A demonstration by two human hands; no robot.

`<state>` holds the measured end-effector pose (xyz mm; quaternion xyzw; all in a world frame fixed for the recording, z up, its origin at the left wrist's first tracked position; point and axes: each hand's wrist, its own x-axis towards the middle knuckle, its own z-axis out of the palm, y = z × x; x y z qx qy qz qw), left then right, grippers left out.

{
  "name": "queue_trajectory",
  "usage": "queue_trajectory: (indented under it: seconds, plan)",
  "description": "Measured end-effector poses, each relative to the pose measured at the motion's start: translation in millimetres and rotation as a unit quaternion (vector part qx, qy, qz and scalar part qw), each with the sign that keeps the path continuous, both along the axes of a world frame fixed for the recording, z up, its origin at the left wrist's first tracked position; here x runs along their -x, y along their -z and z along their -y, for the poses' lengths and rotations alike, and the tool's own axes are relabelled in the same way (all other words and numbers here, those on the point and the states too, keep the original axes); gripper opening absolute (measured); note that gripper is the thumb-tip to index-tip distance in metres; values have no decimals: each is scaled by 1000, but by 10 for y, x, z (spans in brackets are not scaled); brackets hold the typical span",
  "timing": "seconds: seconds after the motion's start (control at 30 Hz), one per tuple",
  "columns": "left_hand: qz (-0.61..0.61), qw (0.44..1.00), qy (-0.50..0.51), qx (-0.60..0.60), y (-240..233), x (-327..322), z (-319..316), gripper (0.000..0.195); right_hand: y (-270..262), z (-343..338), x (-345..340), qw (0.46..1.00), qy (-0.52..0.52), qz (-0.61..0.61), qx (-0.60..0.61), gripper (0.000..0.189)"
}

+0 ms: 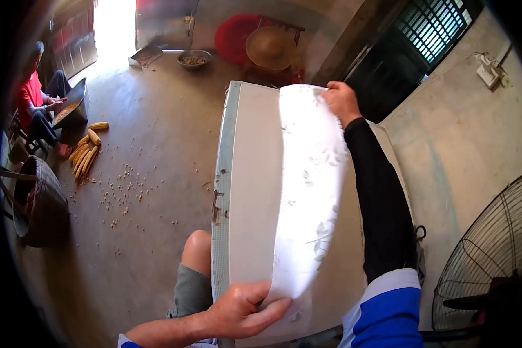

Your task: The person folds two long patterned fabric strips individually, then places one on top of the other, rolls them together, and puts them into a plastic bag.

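Observation:
A white sheet with a grey leaf pattern stretches lengthwise over a long board-topped table. My left hand pinches its near end between thumb and fingers. At the far end, my right hand grips the sheet's upper right corner; a black sleeve covers that forearm. Between the hands the sheet looks curved and partly raised, with its right edge slightly ragged. Part of the patterned material also shows beneath my left hand. Glare washes out much of its middle.
A person in red sits at the left by a metal bin, corn cobs and a woven basket. Loose kernels dot the floor. A bowl and a straw hat lie beyond the table; a fan stands right.

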<state>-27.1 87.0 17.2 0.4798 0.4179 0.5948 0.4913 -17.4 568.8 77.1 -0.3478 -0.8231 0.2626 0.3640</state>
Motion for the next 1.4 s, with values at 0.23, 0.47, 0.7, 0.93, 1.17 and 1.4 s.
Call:
queue_trajectory:
  seconds: [0.23, 0.47, 0.7, 0.93, 1.17, 1.4]
  plan:
    - [-4, 998, -35, -54, -11, 10, -29, 16, 156, 111, 71, 982, -67, -112, 133, 41]
    - [1, 999, -18, -35, -8, 71, 5, 17, 204, 344, 3, 952, 9, 26, 304, 41]
    - [-25, 998, -55, -30, -105, 0, -43, 12, 321, 64, -74, 971, -61, -26, 229, 43]
    - [-208, 967, -121, 83, -6, -124, -22, 25, 307, 388, -212, 957, -52, 22, 286, 44]
    - [-147, 980, -108, 78, 46, -134, -50, 71, 402, 844, -623, 962, -107, 53, 246, 46]
    - [-101, 981, -150, 74, 11, -168, -87, 87, 274, 1503, -1074, 964, -167, 154, 135, 59]
